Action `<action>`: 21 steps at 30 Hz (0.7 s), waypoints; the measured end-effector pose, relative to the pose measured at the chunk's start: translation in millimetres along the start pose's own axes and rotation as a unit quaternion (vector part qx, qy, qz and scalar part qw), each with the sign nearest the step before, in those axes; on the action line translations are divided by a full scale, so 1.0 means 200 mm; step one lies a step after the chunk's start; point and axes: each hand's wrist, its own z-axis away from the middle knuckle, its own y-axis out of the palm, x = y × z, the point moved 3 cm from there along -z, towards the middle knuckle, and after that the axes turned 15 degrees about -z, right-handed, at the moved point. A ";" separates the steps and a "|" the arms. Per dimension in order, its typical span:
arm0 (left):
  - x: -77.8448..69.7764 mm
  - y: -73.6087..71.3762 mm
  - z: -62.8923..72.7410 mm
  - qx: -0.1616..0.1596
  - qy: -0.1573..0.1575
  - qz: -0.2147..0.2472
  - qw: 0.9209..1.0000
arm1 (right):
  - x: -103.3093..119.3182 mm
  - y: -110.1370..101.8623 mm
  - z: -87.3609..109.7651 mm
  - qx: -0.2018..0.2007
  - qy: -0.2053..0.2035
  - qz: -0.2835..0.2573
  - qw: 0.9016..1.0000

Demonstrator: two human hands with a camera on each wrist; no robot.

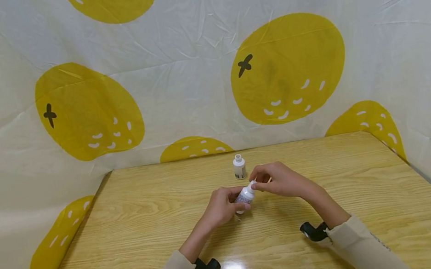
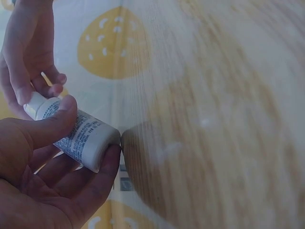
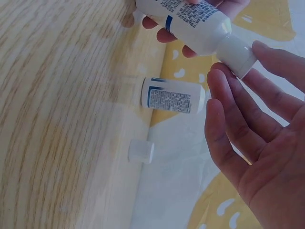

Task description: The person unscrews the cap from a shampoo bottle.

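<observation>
A small white bottle (image 1: 244, 196) with printed text is tilted above the table, its top pointing up and to the right. My left hand (image 1: 219, 207) grips its body; in the left wrist view the thumb lies across the label (image 2: 81, 136) and the fingers pass beneath. At the top end, my right hand (image 1: 280, 180) pinches the white cap (image 3: 237, 56) between thumb and fingers. The cap sits on the bottle's neck; how tight, I cannot tell. Behind the hands a second white bottle (image 1: 239, 168) stands upright, uncapped.
A loose white cap (image 3: 141, 151) lies on the table near the standing bottle. The wood-grain table (image 1: 151, 237) meets a white cloth (image 1: 184, 92) with yellow fruit shapes at its back and sides. Black wrist cameras (image 1: 207, 268) are worn on both wrists.
</observation>
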 end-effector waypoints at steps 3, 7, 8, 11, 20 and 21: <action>0.00 0.00 0.00 0.002 -0.002 -0.002 1.000 | 0.00 0.00 0.00 0.002 -0.003 0.003 1.000; 0.00 0.00 0.00 -0.001 0.001 -0.001 1.000 | 0.01 0.00 0.00 -0.005 0.003 0.004 1.000; 0.00 0.00 0.00 -0.002 0.001 -0.001 1.000 | 0.01 0.00 0.00 -0.006 0.006 0.003 1.000; 0.00 0.00 0.00 -0.002 0.001 0.001 1.000 | 0.00 0.00 0.00 -0.005 0.009 0.001 1.000; 0.00 0.00 -0.01 -0.001 0.000 -0.001 1.000 | 0.00 0.00 0.00 -0.002 -0.003 0.002 1.000; 0.00 0.00 -0.01 -0.001 0.001 -0.002 1.000 | 0.00 0.00 0.00 -0.004 0.001 0.001 1.000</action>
